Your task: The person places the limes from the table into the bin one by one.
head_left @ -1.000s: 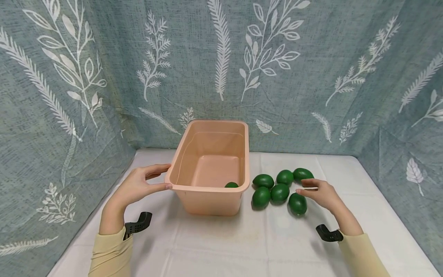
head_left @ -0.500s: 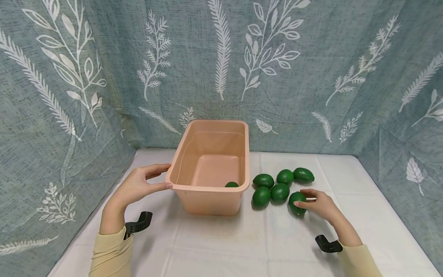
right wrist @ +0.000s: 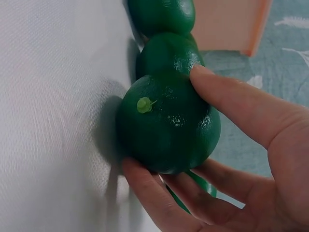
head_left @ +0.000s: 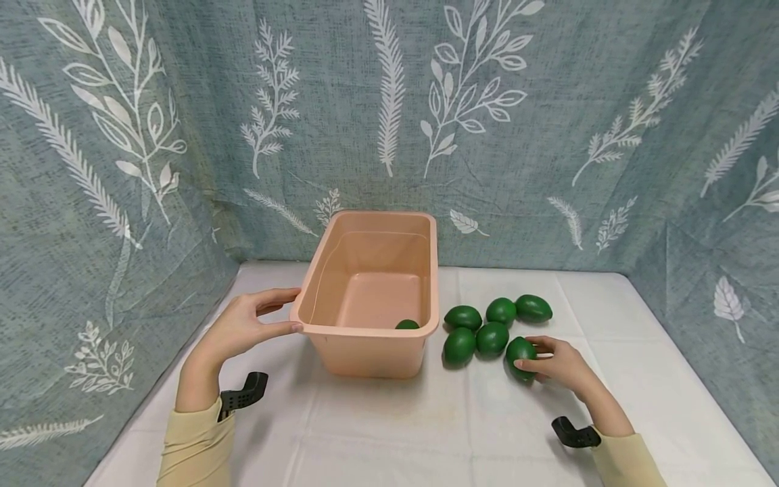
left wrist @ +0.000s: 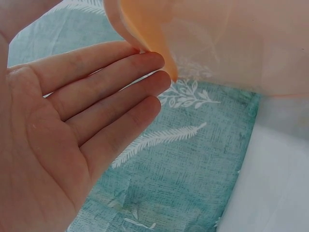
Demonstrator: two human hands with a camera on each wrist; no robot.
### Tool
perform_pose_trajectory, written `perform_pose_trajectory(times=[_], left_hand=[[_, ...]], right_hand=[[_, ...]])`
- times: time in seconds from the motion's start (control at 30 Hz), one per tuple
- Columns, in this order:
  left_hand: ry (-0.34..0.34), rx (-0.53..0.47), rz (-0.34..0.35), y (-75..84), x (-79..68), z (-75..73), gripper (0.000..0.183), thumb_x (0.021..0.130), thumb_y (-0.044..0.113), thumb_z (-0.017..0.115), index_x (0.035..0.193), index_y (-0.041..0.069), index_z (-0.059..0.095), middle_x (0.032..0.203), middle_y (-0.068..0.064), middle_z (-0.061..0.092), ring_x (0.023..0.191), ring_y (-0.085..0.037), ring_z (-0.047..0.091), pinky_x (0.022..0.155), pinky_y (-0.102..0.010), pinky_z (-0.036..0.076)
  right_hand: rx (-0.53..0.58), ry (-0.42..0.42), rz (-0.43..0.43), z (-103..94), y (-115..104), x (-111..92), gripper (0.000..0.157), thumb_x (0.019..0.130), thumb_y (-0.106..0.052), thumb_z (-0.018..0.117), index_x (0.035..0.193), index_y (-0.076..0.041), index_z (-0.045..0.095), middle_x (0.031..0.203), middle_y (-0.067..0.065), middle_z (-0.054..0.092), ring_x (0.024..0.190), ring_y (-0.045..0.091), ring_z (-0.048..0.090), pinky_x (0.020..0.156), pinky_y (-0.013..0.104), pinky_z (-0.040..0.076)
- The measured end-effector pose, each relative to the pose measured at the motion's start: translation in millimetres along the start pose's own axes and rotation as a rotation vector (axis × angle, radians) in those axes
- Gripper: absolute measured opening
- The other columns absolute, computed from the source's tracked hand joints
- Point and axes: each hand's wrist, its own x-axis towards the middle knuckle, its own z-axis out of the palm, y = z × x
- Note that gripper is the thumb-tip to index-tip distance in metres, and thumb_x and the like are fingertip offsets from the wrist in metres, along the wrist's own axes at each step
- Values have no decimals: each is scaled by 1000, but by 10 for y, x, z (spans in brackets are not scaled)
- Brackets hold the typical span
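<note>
In the head view my right hand (head_left: 556, 365) holds a dark green lime (head_left: 520, 358), thumb on its near side and fingers round the far side. The right wrist view shows this lime (right wrist: 166, 125) with its pale stem end, between thumb and fingers, close to the white cloth. Several more limes (head_left: 491, 339) lie grouped just left of it. My left hand (head_left: 243, 325) touches the left front corner of a peach plastic bin (head_left: 365, 355) with thumb and fingertips. Its fingers (left wrist: 130, 79) are straight in the left wrist view. One lime (head_left: 407, 325) shows partly inside the bin.
A white cloth (head_left: 377, 439) covers the table. Behind and on both sides hangs a blue-green curtain (head_left: 341, 101) with white leaf prints. The bin's right wall (head_left: 433, 284) stands between its inside and the loose limes.
My right hand has come down toward me from above the front right lime and taken hold of it, nudging it slightly left. The left hand and bin stay in place.
</note>
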Motion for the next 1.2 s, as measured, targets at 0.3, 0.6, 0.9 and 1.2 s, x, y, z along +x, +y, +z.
perform_pose_trajectory(times=[0.3,0.6,0.9,1.2], left_hand=[[-2,-4,-7,15,-12,-2,63,81,41,75,134,14,55,135,-6,56,126,-35,50,103,-50,45],[4,-7,-13,26,-25,-4,64,80,40,75,134,13,55,135,-7,56,125,-35,50,103,-52,45],[5,-4,-18,31,-10,-7,64,80,41,75,134,14,56,134,-6,57,125,-35,51,103,-50,45],[10,2,-4,21,-3,-10,62,79,38,76,132,13,57,133,-5,58,124,-32,52,103,-46,46]], right_hand=[[32,15,9,-19,-27,-12,77,77,-34,78,136,4,46,129,32,51,95,24,66,75,33,60],[4,-9,-40,-154,-173,9,81,80,-41,74,141,1,41,134,26,50,118,39,54,83,37,58],[-40,-17,-112,-290,-450,44,79,82,-43,72,143,-3,41,134,23,51,119,38,54,89,45,55],[-60,-17,-160,-385,-735,117,78,81,-46,73,142,-8,43,134,21,53,116,36,56,87,43,56]])
